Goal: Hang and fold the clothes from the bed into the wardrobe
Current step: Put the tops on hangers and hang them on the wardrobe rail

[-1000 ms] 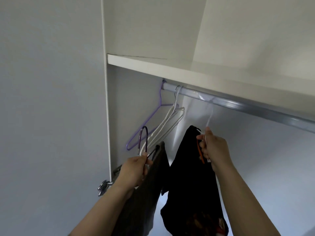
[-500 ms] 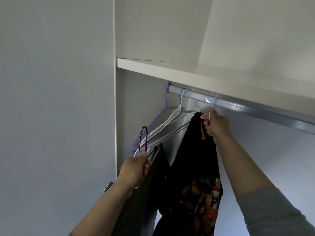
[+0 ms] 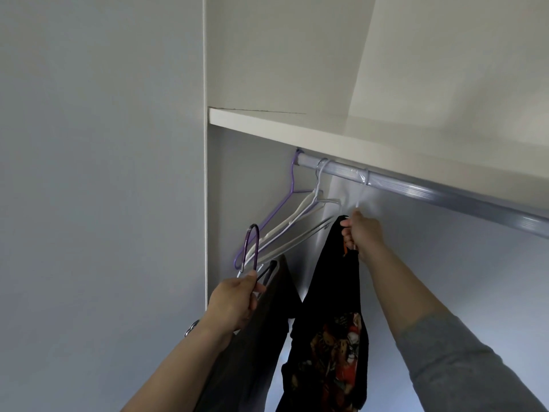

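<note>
up by the top of the clothes space now. the right hand is raised high, its fingers clenched round the neck of a white hanger. that hanger's hook is over the metal rail, which runs just under the white shelf. a black garment with a red and orange print drops straight down from it, and a bit of orange shows by the fingers.

the left hand is lower, nearer and further left. its fingers are wrapped round the base of a dark purple hanger, whose hook points up in open air, well below the rail and not on it. a grey-brown garment hangs from it, right beside the black one; whether the two touch, i cannot tell.

in the way at the far left end of the rail is a bunch of bare hangers. one lilac hanger sits hard against the wardrobe side panel, with a few bare white hangers next to it. all are tilted, and their low ends sit just behind the dark purple hook. they fill the stretch of rail between the panel and the hanger in the right hand. a small metal fitting shows at the panel's edge beside the left wrist. a grey sleeve covers the right forearm.
</note>
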### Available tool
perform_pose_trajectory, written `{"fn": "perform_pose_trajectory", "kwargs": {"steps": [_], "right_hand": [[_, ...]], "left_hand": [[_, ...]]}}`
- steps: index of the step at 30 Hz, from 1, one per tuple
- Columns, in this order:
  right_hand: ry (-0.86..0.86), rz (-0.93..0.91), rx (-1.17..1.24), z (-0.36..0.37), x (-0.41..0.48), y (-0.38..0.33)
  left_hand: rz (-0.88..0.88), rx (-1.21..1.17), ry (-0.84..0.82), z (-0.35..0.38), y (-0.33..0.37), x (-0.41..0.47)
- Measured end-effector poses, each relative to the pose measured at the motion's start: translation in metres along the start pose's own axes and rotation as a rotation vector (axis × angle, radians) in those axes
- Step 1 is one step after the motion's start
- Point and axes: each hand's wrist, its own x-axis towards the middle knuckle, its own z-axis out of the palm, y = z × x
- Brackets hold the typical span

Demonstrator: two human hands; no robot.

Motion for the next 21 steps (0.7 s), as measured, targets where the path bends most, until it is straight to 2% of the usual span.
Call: {"fn": "perform_pose_trajectory", "kwargs": {"steps": [1,3,5,7,8,12,15,18,21], "right_hand": [[-0.010,-0.001,-0.059,-0.001,-0.002,-0.001],[0.016,-0.093,-0.368,-0.005,-0.012,-0.002],[0.110,-0.349,-0.584,-0.009,-0.029,0.003],[0.118,-0.568,-0.547,-0.010,-0.057,0.010],[0.087,-0.619,-0.510,-0.010,-0.072,0.013],[-0.123,-0.549,-0.361,-0.011,-0.117,0.025],[-0.368,-0.445,-0.326,-0.008,-0.143,0.031],[-0.553,-0.420,-0.371,0.000,-0.165,0.042],[-0.592,-0.454,-0.521,0.006,-0.182,0.054]], "left_hand": [[-0.003,-0.001,-0.002,0.000,0.001,0.000],[0.001,-0.001,-0.001,-0.001,0.002,-0.002],[0.021,0.009,-0.002,-0.003,0.002,-0.004],[0.031,0.012,-0.005,-0.005,0.000,-0.006],[0.031,0.015,-0.010,-0.008,-0.001,-0.008],[0.043,0.056,-0.049,-0.017,-0.005,-0.017],[0.072,0.101,-0.080,-0.027,-0.007,-0.025],[0.094,0.164,-0.154,-0.039,-0.008,-0.034],[0.141,0.202,-0.262,-0.055,-0.009,-0.045]]}}
